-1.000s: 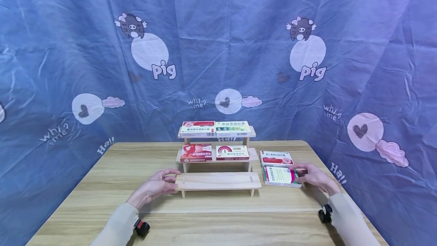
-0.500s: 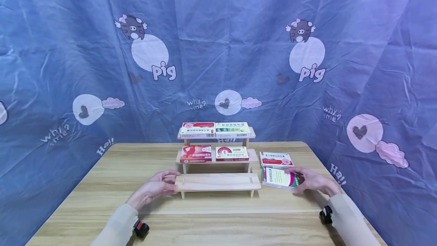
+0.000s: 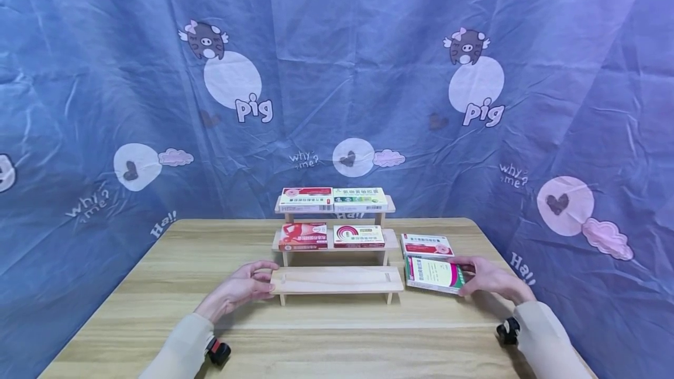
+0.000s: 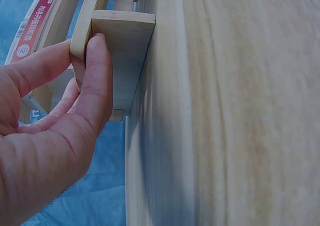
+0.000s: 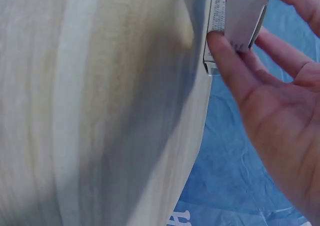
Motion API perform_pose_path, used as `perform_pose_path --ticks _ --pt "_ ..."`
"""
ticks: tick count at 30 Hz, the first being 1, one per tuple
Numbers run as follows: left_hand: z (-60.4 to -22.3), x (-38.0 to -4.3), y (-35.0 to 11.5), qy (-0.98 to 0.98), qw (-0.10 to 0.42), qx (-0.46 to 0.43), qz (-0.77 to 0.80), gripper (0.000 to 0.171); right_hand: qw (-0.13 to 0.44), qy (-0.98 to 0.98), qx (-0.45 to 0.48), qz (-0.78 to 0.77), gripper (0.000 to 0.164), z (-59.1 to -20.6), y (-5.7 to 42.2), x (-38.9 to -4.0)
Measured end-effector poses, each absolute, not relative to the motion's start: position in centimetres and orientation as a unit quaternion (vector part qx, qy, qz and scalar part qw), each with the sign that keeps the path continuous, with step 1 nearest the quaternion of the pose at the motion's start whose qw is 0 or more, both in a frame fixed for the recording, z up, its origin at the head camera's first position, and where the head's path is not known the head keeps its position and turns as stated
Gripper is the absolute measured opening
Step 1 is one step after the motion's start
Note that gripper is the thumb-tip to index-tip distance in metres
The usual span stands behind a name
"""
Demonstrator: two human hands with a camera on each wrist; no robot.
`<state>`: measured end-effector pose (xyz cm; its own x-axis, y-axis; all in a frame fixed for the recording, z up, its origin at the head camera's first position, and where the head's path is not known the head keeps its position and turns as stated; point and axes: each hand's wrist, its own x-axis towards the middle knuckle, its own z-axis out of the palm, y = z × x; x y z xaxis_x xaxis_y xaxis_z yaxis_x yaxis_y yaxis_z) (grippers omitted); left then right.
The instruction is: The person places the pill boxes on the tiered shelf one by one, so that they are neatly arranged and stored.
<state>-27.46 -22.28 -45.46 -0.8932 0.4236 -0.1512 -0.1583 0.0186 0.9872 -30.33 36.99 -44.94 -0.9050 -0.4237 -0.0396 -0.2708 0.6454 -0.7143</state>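
Observation:
At the left end of the bottom shelf point(image 3: 337, 279) of a three-tier wooden display stand, my left hand point(image 3: 247, 285) pinches the board. The left wrist view has the thumb point(image 4: 97, 75) under the shelf end point(image 4: 80, 45), with the index finger on its other face. To the right of the stand, my right hand point(image 3: 487, 278) grips the right end of a white, green and magenta medicine box point(image 3: 432, 274). In the right wrist view, the thumb lies against the white printed side of a box point(image 5: 217, 10), and other fingers reach behind it.
A red-and-white medicine box point(image 3: 427, 245) lies just behind the gripped one. On the middle shelf are a red box point(image 3: 303, 235) and a white box with red arcs point(image 3: 359, 235). Two more boxes occupy the top shelf point(image 3: 390, 204). Patterned blue cloth point(image 3: 353, 86) hangs behind the table point(image 3: 337, 350).
My right fingers have shifted their hold on the green and magenta box, which has turned slightly, its right end nearer the front. The left hand stays on the shelf.

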Motion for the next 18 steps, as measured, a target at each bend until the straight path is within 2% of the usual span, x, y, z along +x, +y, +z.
perform_pose_path --ticks 8,18 --pt "-45.5 -27.5 -22.4 0.684 0.209 0.097 0.692 0.061 0.142 0.843 -0.235 -0.463 0.082 -44.5 37.5 -30.2" --pt "-45.5 -27.6 -22.3 0.685 0.209 0.099 0.691 0.062 0.108 0.840 -0.240 -0.474 0.074 -42.6 36.7 -28.8"
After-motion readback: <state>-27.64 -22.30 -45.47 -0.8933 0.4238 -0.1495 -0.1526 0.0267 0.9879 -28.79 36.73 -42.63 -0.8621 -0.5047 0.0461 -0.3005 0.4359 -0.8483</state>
